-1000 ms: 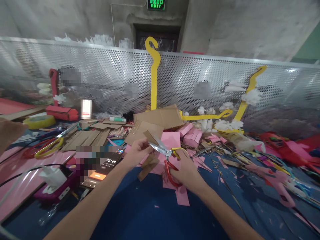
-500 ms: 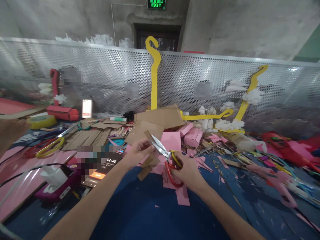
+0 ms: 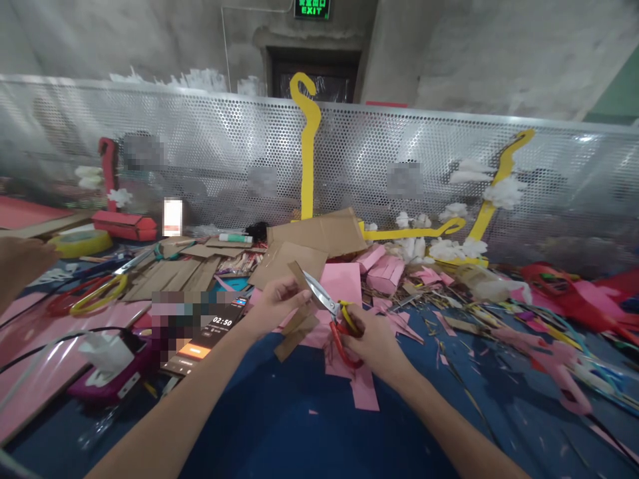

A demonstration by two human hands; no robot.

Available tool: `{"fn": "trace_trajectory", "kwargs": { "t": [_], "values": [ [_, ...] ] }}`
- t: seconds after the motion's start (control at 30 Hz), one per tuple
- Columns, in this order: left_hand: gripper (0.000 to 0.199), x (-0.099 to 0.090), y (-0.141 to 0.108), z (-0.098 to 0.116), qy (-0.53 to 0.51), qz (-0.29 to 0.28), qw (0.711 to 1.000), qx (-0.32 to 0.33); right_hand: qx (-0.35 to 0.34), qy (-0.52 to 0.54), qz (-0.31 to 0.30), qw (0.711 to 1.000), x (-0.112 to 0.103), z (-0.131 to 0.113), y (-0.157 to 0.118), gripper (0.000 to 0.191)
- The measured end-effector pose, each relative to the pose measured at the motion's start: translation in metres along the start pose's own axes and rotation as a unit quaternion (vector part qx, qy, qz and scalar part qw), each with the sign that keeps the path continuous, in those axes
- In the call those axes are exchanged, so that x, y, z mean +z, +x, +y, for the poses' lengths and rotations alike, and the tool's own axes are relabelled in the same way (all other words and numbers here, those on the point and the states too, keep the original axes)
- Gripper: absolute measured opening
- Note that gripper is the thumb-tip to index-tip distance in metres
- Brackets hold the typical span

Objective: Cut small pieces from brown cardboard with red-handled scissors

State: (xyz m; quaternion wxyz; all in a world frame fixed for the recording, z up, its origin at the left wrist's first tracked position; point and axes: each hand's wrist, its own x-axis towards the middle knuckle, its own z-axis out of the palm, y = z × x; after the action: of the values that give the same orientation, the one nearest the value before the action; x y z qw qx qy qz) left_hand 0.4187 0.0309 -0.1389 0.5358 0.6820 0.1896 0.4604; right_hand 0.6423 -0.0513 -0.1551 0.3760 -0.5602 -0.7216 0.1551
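Observation:
My left hand (image 3: 277, 305) pinches a narrow strip of brown cardboard (image 3: 296, 271), its upper end sticking up past the fingertips. Wrapped round the red and yellow handles of a pair of scissors (image 3: 323, 293) is my right hand (image 3: 375, 338). The blades point up and left and meet the strip just beside my left fingertips. How far they cut into it is hard to make out. Below my left hand lie cut cardboard pieces (image 3: 298, 334). Pink paper (image 3: 344, 281) lies behind the scissors, with a pink strip (image 3: 365, 391) under my right hand.
A phone (image 3: 219, 326) and a purple power strip (image 3: 107, 379) with cables lie left. Another person's hand (image 3: 24, 263) is at the left edge. A pink glue gun (image 3: 549, 362) lies right. A yellow hook-shaped piece (image 3: 308, 159) stands before the perforated metal screen (image 3: 219, 153).
The scissor handles have come slightly closer together, and the blades have drawn nearer each other. My left hand has barely moved. The phone's timer went from 02:49 to 02:50.

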Motion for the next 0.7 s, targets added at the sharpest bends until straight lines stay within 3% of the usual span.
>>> {"fn": "trace_trajectory", "kwargs": {
  "t": [0.5, 0.7],
  "values": [
    [0.024, 0.0032, -0.0013, 0.0073, 0.021, 0.031, 0.999, -0.019, 0.026, 0.051, 0.018, 0.998, 0.0076, 0.0039, 0.0000, 0.011],
    [0.029, 0.0075, 0.0001, 0.0101, 0.009, 0.048, 0.998, -0.039, 0.023, 0.077, -0.001, 0.997, 0.0071, 0.0010, -0.0064, 0.047]
  ]
}}
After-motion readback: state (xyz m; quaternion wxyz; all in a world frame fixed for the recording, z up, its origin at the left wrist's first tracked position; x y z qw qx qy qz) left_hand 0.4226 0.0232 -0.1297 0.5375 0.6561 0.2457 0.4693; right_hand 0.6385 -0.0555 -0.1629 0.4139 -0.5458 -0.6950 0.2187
